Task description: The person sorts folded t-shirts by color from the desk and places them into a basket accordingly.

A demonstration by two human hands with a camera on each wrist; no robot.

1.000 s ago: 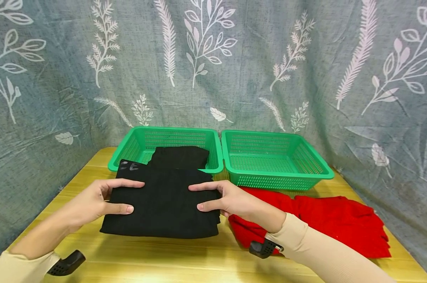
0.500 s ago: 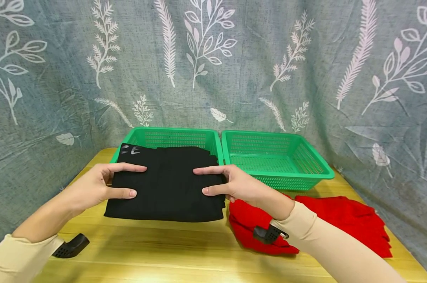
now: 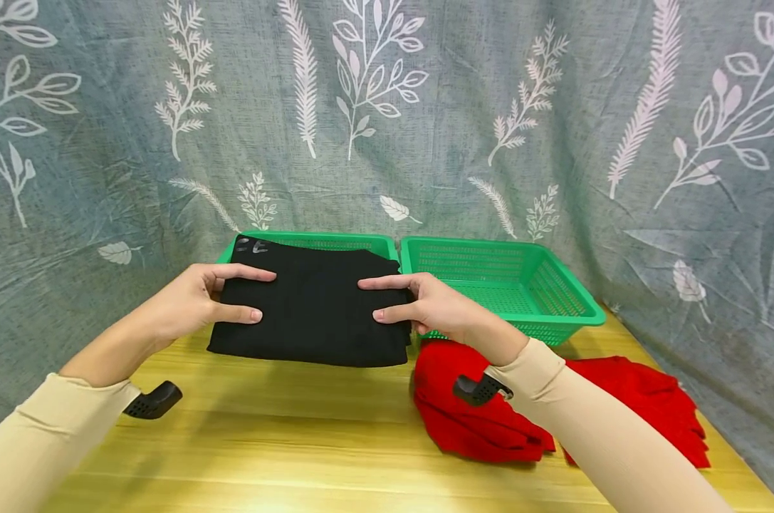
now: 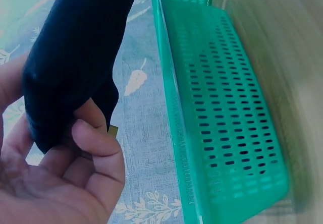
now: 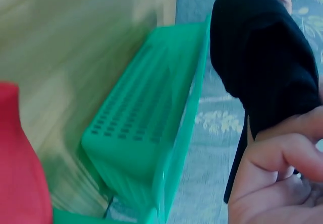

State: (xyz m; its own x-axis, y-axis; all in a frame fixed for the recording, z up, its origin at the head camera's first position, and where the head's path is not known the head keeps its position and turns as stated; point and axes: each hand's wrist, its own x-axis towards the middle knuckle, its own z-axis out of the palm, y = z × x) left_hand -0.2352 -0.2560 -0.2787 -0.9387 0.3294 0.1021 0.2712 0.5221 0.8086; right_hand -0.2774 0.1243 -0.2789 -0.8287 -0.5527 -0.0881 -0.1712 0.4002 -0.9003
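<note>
1. The left hand (image 3: 194, 303) and the right hand (image 3: 441, 306) pinch the opposite side edges of a folded black fabric piece (image 3: 312, 306), thumbs on top.
2. This black fabric is lifted above a yellow wood-grain table (image 3: 265, 427).
3. Right of the black fabric lies crumpled red cloth (image 3: 470, 420).
4. Behind it, partly hidden, is a green perforated plastic basket (image 3: 335, 236); behind-right, a second green basket (image 3: 463, 260).
5. Farthest behind hangs a grey-blue leaf-printed curtain (image 3: 246, 107).

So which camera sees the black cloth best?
The head view: the black cloth shows broadly between left hand and right hand. Left wrist view shows its left end, cropped; right wrist view, its right end close up.
</note>
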